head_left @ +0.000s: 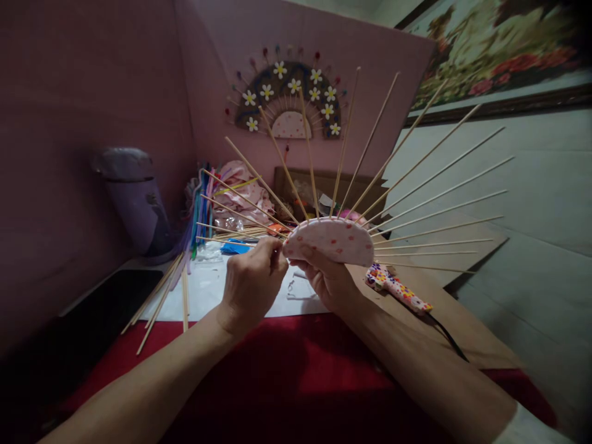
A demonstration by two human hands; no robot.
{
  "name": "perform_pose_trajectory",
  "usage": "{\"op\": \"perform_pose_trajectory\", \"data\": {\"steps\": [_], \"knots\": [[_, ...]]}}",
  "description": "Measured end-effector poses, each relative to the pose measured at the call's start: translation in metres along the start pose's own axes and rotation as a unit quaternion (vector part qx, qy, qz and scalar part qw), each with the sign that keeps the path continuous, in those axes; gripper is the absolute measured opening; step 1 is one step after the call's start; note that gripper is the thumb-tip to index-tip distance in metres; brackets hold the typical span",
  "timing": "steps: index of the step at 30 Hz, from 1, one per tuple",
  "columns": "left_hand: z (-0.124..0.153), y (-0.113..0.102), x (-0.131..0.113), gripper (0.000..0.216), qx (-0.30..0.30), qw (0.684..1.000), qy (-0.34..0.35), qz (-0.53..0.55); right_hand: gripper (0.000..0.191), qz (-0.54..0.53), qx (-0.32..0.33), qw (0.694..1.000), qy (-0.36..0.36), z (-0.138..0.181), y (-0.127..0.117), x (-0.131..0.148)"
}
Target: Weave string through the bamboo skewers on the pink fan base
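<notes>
A half-round piece covered in pale pink cloth with small red prints (340, 240) is held up above the table. Thin wooden sticks (370, 132) fan out from its curved edge. My right hand (328, 280) grips the piece from below, thumb on its front face. At its left corner, my left hand (259, 268) is closed with fingertips pinched together. The lowest left stick (222, 240) runs behind those fingers; whether they grip it or the cloth edge is hidden.
A flower-patterned glue gun (398, 288) lies on cardboard at right. Loose sticks (161, 296) rest at left near colourful pipe cleaners (198, 213). Behind are bunched pink cloth (243, 194) and a cardboard box (287, 182). A finished-looking flowered fan (289, 92) hangs on the wall.
</notes>
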State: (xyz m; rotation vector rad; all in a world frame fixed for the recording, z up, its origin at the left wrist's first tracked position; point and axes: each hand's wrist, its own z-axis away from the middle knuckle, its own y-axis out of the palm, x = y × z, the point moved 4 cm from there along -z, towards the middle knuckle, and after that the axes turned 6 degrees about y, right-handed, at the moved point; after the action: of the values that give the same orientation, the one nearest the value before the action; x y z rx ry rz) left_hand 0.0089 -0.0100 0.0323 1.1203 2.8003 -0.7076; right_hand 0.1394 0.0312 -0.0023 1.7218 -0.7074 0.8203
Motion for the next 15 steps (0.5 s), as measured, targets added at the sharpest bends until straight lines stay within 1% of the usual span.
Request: {"op": "perform_pose_trajectory", "data": {"steps": [2,5,8,11,13,15], "knots": [[-0.0012,-0.0012,0.0016,0.013,0.002,1.000,-0.005,-0.014,0.022,-0.013,-0.010,1.000,0.003,-0.0005,-0.0013,0.0001],[-0.0028,-0.0046,0.0038,0.014,-0.002,1.000,-0.022,0.002,0.027,-0.040,-0.025,0.999,0.006,-0.0013,-0.0032,0.0006],[-0.0029,-0.0071,0.0025,0.015,-0.009,1.000,-0.016,0.025,0.028,-0.055,-0.019,0.998,0.004,-0.0019,-0.0031,0.0009],[-0.0017,-0.0045,0.0006,0.016,0.011,0.998,-0.010,0.054,0.025,-0.048,-0.007,0.999,0.007,-0.0019,-0.0021,0.0003],[-0.0005,-0.0020,0.0006,0.017,0.023,0.997,-0.014,0.065,0.025,-0.038,-0.011,0.999,0.004,-0.0015,-0.0024,0.0002],[0.0008,-0.0010,0.0014,0.017,0.022,0.997,-0.020,0.065,0.025,-0.031,-0.015,0.999,0.001,-0.0010,-0.0027,0.0000]]}}
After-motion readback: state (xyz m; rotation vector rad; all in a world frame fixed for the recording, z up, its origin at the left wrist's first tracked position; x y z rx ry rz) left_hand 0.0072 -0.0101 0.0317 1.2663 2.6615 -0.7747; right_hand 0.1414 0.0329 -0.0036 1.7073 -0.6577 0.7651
